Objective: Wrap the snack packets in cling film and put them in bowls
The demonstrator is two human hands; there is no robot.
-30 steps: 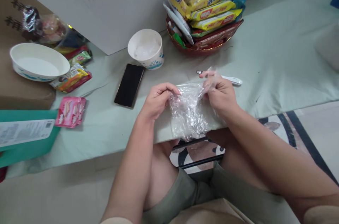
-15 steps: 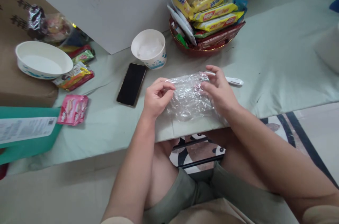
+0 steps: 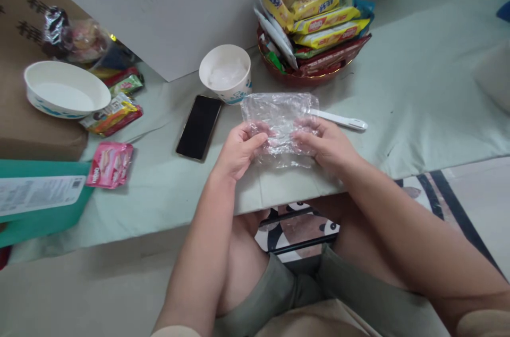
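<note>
A crinkled clear plastic bag is stretched between my two hands, just above the near edge of the cloth-covered table. My left hand grips its left side, thumb on top and fingers showing through the film. On the right side, my right hand pinches it in the same way. Behind the right hand lies a white utility-knife-like tool, its left end under the film. A white paper bowl with crumpled clear plastic inside stands just beyond the bag.
A black phone lies left of my hands. Further back, a red bowl is heaped with wrapped snacks beside a white box. To the left are a pink snack pack, a shallow white bowl and a green folder-like item.
Both hands have taken a closer grip with thumbs on top, and the bag is spread flatter and raised toward the paper bowl. More of the white tool shows.
</note>
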